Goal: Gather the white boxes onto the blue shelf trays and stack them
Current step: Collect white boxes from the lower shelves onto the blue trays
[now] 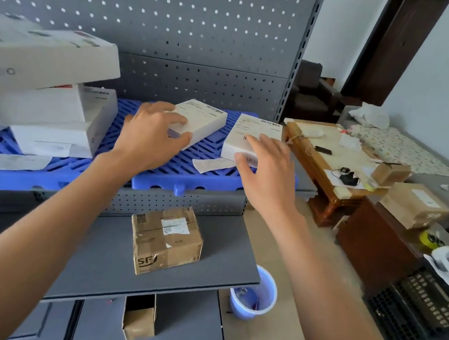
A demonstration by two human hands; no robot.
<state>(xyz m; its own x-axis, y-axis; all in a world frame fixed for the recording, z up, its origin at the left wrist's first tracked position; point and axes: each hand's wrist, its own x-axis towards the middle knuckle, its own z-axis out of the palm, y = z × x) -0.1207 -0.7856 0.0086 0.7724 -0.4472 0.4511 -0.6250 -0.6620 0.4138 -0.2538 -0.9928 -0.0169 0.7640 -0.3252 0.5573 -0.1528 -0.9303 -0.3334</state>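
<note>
**Two small boxes loose on the tray, bigger ones already piled up**

Blue slatted trays sit on the shelf. Left box is small, white, labelled on top, lying flat but angled, its near end gripped. Right box looks the same, flat near the tray's right edge. On the left there's a messy, skewed stack of larger white boxes, maybe three or four, hard to count.

"SF" is printed in black on the front face of the brown cardboard box on the grey shelf. Labels and barcodes on the white boxes are too small to be read.
</note>
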